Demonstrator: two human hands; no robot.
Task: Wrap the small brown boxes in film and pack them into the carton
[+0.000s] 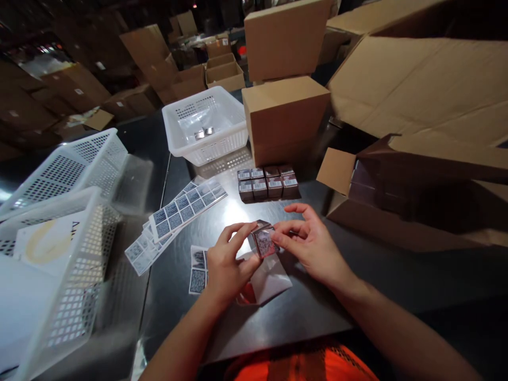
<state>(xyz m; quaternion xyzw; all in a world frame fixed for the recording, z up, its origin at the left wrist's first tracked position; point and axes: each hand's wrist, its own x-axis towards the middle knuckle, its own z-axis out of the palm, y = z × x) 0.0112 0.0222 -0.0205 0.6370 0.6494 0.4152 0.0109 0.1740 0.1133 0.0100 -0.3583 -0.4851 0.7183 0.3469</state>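
Observation:
Both hands hold one small dark box (262, 241) just above the black table. My left hand (226, 264) grips its left side with thumb and fingers. My right hand (309, 243) pinches its right edge, where a code label faces up. Under the box lies a white sheet (270, 283) with a red patch. A short strip of code labels (197, 271) lies left of my left wrist. Longer label sheets (182, 209) fan out further left. A group of several labelled small boxes (266, 183) stands behind the hands.
A white mesh basket (206, 143) holding small metal pieces sits at the back centre. Two more white baskets (59, 233) are at the left. Stacked cardboard cartons (283, 114) stand behind the small boxes. An open carton (397, 201) with dark boxes lies on its side at right.

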